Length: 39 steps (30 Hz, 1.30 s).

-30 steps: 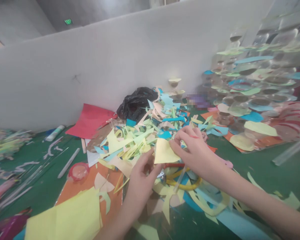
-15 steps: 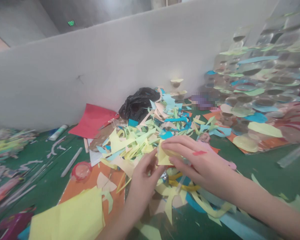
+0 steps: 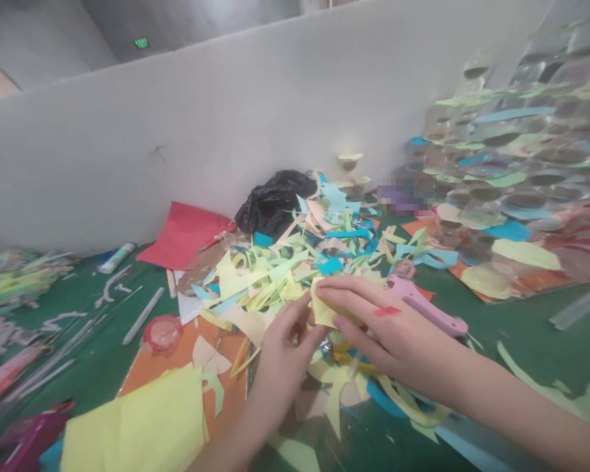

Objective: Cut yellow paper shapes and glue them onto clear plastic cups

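Note:
A small piece of yellow paper (image 3: 323, 308) is held between my two hands above a heap of cut paper scraps (image 3: 270, 275). My left hand (image 3: 290, 337) pinches its left and lower edge with thumb and fingers. Across its top and right side lie the bent fingers of my right hand (image 3: 373, 314), which bears a red mark on the back. Part of the paper is hidden under those fingers. Just beyond my right hand lies a pink tool with a curved handle (image 3: 427, 307).
A stack of yellow sheets (image 3: 137, 419) lies front left on an orange board, near a red tape roll (image 3: 162, 333). Behind the scraps sit a black plastic bag (image 3: 275, 203) and red paper (image 3: 184, 236). Stacked clear cups with paper discs (image 3: 501, 177) rise at the right.
My right hand has shifted slightly down over the yellow paper, showing more of the pink handle. Both hands keep hold of the paper; the view has moved a little.

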Tool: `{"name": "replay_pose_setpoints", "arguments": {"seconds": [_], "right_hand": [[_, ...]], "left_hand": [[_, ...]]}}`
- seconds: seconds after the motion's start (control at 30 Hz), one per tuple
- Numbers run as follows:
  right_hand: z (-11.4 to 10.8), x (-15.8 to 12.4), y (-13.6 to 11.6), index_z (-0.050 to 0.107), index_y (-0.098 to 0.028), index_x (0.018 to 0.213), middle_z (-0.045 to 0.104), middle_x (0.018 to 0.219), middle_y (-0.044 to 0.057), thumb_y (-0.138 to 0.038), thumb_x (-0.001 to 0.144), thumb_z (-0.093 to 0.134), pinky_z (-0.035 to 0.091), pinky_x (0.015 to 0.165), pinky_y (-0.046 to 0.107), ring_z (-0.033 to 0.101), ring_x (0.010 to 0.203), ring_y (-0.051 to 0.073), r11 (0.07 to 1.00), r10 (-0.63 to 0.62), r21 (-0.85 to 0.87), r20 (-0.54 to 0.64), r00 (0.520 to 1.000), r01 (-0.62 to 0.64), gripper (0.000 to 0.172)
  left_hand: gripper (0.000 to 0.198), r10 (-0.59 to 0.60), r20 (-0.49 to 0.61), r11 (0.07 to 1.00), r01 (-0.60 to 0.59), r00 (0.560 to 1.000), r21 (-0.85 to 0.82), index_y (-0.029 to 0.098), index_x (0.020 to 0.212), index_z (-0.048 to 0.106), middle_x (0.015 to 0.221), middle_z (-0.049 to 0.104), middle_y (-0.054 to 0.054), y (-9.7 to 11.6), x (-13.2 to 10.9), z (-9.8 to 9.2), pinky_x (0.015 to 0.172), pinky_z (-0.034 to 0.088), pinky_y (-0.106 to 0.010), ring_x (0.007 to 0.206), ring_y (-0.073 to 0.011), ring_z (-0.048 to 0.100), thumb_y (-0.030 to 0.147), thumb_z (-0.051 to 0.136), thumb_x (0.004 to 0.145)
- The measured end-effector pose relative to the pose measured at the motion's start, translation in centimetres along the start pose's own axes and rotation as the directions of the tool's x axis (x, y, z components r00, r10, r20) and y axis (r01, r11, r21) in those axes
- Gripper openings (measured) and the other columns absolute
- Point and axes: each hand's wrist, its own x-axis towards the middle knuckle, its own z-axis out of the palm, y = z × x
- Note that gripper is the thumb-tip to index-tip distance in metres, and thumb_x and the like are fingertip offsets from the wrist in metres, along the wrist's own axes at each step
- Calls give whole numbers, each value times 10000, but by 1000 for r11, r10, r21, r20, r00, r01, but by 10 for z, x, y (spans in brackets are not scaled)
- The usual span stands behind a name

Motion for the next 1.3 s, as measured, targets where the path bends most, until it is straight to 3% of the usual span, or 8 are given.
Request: {"name": "replay_pose_setpoints", "arguments": {"seconds": [0.13,0.3,0.47,0.6,0.77,0.9,1.17,1.3], "right_hand": [[0,1,-3,574,-193,1247,612,1317,95,-169,1003,366,539,1003,331,606,1185,186,998,50,23,3,999,-50,321],[-3,-2,0,573,-199,1251,603,1330,84,-171,999,360,520,1019,302,589,1216,179,997,70,34,-48,996,-68,331],[-8,-9,7,549,-232,1276,600,1336,64,-169,1001,312,497,1036,309,553,1262,175,985,171,55,-183,968,-163,368],[-8,-11,6,595,-203,1233,641,1286,78,-182,990,351,530,990,330,605,1192,194,992,129,19,-183,975,-128,346],[-9,-6,0,670,-151,1100,698,1163,109,-135,960,363,557,925,291,666,1062,187,998,65,19,-204,977,-62,337],[-10,-4,0,690,-161,1007,722,1046,102,-122,944,388,570,865,309,678,980,192,999,12,40,-221,975,-4,311],[-6,-7,1,673,-173,1013,730,995,76,-104,936,432,565,846,372,653,972,215,993,-92,58,-207,974,106,262],[-5,-6,1,666,-159,1023,723,1006,79,-100,941,429,562,837,356,643,958,205,994,-76,62,-198,977,89,258]], "left_hand": [[188,-1,-16,1000,2,1000,18,231,1010,651,783,496,33,0,-1,1,671,389,-265,685,-134,458,276,609,832],[203,-8,-55,999,7,998,-33,217,939,672,731,486,28,-1,0,1,649,400,-268,676,-144,467,386,651,828],[351,-37,-75,996,31,997,-81,229,1103,702,818,636,-30,-4,2,-4,679,455,-299,732,-180,543,443,663,826],[453,-89,-54,990,82,995,-113,277,1238,653,963,685,-53,-6,2,-5,758,480,-335,830,-203,589,479,661,833],[462,-110,-51,979,100,993,-177,268,1231,656,1050,706,-68,-5,2,-4,779,491,-343,860,-209,606,488,672,825],[450,-117,-59,980,105,991,-171,265,1208,667,1056,719,-64,-3,2,-4,771,495,-338,842,-206,610,478,684,812],[369,-96,-107,990,84,990,-112,217,1100,693,1038,721,-62,-5,1,-6,736,494,-315,817,-196,615,439,682,805],[360,-82,-110,996,76,990,-54,218,1084,700,979,722,-56,-6,2,-7,718,484,-311,806,-198,606,449,670,811]]}}
